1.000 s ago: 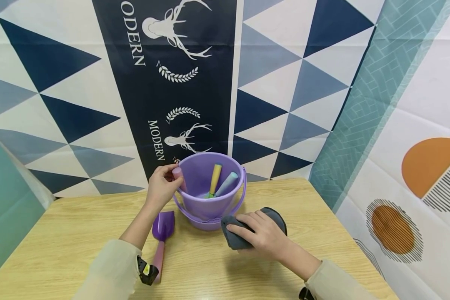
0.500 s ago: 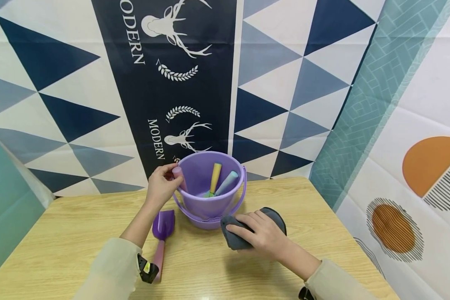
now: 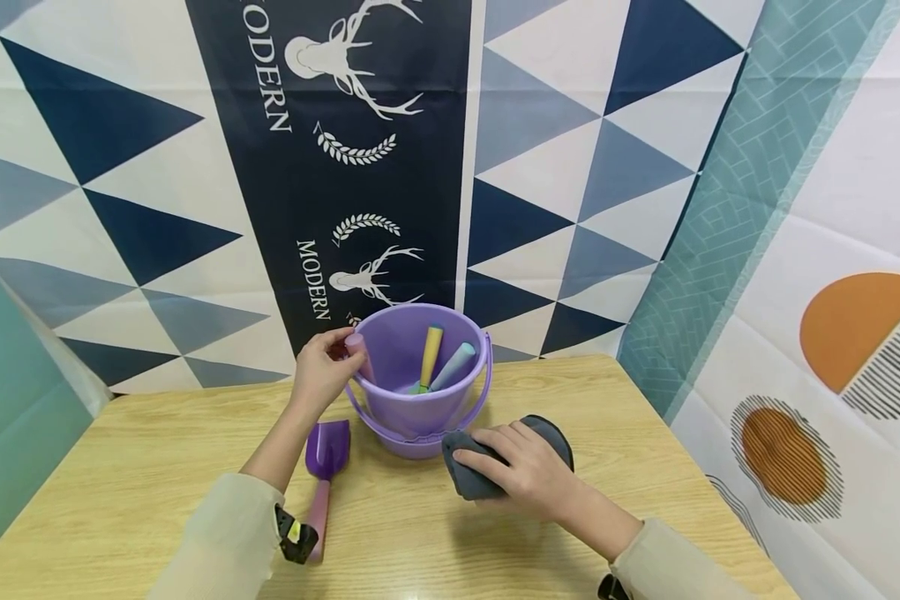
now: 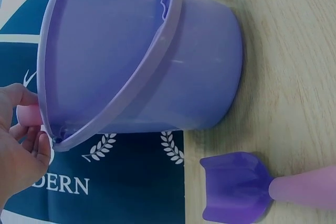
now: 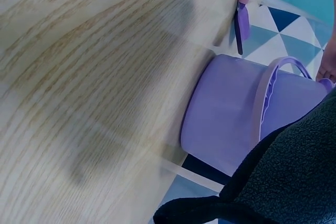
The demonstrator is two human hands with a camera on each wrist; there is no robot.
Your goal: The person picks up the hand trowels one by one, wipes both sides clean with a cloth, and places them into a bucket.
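Observation:
A purple bucket stands upright near the back of the table, its carrying handle hanging down in front. At its left rim my left hand pinches a pink handle between thumb and fingers; the lower end of that tool is hidden in the bucket. Inside lean a yellow handle and a light blue handle. My right hand grips a folded dark grey cloth just in front of the bucket's right side. Much of the right wrist view is covered by this cloth.
To the left of the bucket, a toy shovel with purple blade and pink handle lies on the wooden table. Patterned cloth hangings rise right behind the table's back edge, and another hanging is on the right.

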